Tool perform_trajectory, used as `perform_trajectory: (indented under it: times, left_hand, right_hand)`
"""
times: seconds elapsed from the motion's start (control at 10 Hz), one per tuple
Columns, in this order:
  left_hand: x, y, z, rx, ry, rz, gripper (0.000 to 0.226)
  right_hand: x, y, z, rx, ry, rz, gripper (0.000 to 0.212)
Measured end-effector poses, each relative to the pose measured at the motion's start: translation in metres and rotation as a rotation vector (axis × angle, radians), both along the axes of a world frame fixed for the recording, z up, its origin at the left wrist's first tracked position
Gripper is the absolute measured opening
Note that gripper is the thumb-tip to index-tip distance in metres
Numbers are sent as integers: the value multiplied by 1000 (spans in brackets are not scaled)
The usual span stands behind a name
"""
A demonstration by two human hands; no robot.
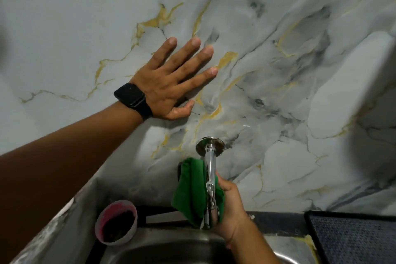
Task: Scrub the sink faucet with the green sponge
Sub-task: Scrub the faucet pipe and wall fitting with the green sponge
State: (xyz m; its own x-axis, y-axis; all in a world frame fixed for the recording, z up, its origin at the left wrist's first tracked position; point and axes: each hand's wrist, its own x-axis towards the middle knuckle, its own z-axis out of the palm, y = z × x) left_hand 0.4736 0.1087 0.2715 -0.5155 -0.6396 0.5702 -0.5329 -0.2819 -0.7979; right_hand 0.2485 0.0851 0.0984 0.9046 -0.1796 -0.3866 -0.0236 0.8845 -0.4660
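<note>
A chrome faucet (210, 165) comes out of the marble wall from a round flange and runs down over the steel sink (171, 252). The green sponge (191, 191), soft and folded, wraps around the left and underside of the spout. My right hand (232, 210) grips the sponge from below and the right, pressing it against the faucet. Water drips from the spout's tip. My left hand (171, 79), with a black watch on the wrist, lies flat on the wall above and left of the faucet, fingers spread, holding nothing.
A small pink-rimmed cup (116, 222) with dark contents stands at the sink's back left corner. A dark textured mat (355, 240) lies on the counter at the right. The marble wall (278, 92) is close behind the faucet.
</note>
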Motion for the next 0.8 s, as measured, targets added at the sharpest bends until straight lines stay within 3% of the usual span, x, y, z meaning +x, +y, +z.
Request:
perform_trajectory:
  times: [0.1,0.2,0.3,0.4,0.5,0.6,0.7,0.8]
  left_hand:
    - [-3,0,3,12,-7,0,76]
    - [-3,-1,2,2,-17,4,76]
    - [-1,-1,0,0,-7,3,78]
    - [-1,0,1,-7,6,-8,77]
    - [-2,-1,1,6,6,-5,76]
    - [0,0,1,6,8,-4,76]
    - [-2,2,1,21,23,-2,76]
    - [-3,1,1,19,17,-5,76]
  right_hand:
    - [-3,9,-18,35,-30,-72,53]
    - [-8,18,-20,138,-190,-272,44]
    - [-15,40,-14,-233,-158,-583,47]
    - [-27,68,-16,-1349,182,-738,32]
    - [-17,66,-25,-2261,192,-747,42]
    - [1,44,14,-2427,293,-420,49]
    - [12,10,45,-2442,332,-71,47]
    - [15,-5,62,-2477,343,90,54]
